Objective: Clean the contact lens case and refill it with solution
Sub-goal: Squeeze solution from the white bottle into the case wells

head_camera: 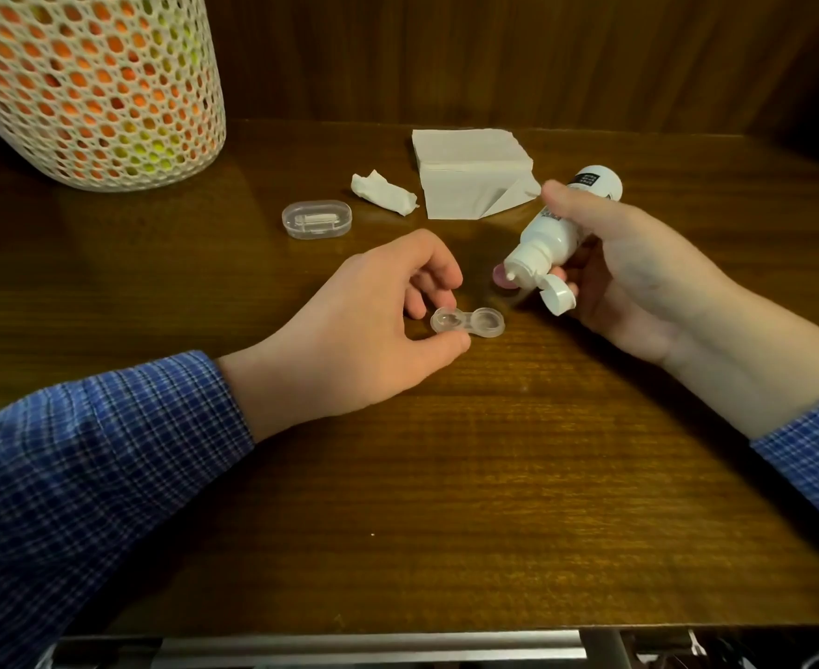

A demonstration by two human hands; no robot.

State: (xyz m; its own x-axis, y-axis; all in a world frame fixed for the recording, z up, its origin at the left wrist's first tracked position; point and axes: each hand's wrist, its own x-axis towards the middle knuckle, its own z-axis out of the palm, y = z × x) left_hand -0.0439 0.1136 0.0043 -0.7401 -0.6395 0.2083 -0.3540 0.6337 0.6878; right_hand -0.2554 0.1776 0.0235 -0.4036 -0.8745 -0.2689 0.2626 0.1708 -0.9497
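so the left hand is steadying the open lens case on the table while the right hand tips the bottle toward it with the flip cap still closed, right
Not quite: the head view shows the bottle's flip cap hanging open, nozzle exposed. The rest holds: the left hand steadies the open lens case on the table while the right hand tips the bottle toward it.

You were at home, by the look of it. A dark wood-grain table (pixel 446 475) stood against wood panelling (pixel 494 50). On it sat a white mesh basket (pixel 93 89) with orange and yellow pieces inside, a stack of paper napkins (pixel 470 171), and a small clear plastic box (pixel 317 219). Lighting was dim and warm.
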